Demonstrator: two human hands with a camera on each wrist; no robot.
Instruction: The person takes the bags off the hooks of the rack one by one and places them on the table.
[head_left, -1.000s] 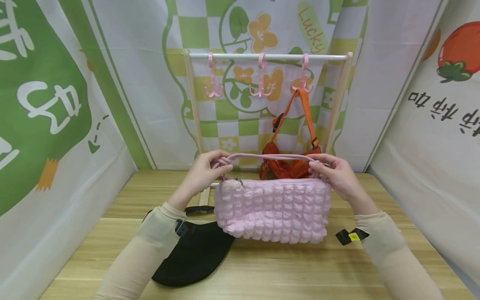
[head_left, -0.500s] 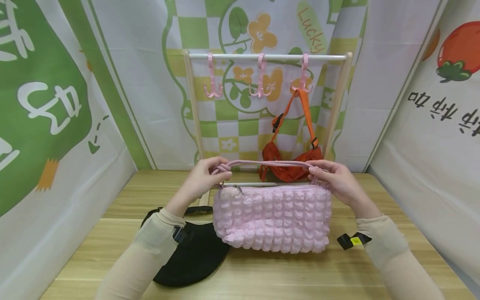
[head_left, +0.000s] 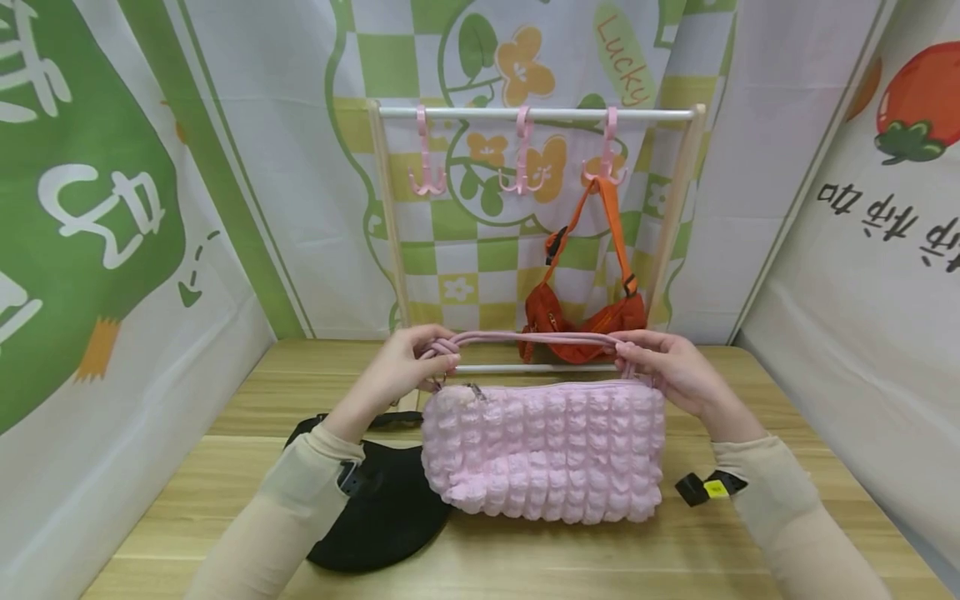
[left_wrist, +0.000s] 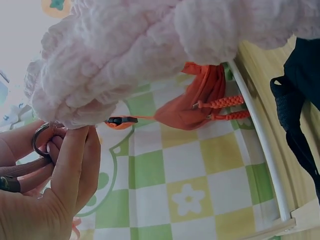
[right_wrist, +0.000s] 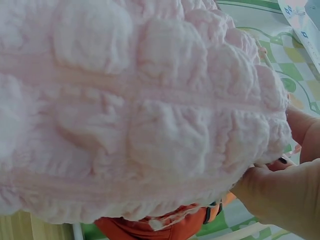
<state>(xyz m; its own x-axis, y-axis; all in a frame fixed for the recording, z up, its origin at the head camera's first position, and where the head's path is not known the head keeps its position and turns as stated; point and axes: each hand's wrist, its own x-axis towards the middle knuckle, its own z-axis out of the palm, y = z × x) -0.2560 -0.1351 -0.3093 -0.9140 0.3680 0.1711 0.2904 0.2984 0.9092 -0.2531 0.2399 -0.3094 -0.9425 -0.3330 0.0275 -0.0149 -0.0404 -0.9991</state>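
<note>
Printed walls (head_left: 112,250) border the wood-grain table (head_left: 570,567) beneath the pink bag (head_left: 551,450)

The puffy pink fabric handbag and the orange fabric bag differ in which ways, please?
The puffy pink fabric handbag is held by the left hand and right hand, whereas the orange fabric bag hangs from a pink hook. The pink handbag has bubbled fabric and a cord-like handle; the orange bag has smoother fabric and a flat strap. Both are fabric.
</note>
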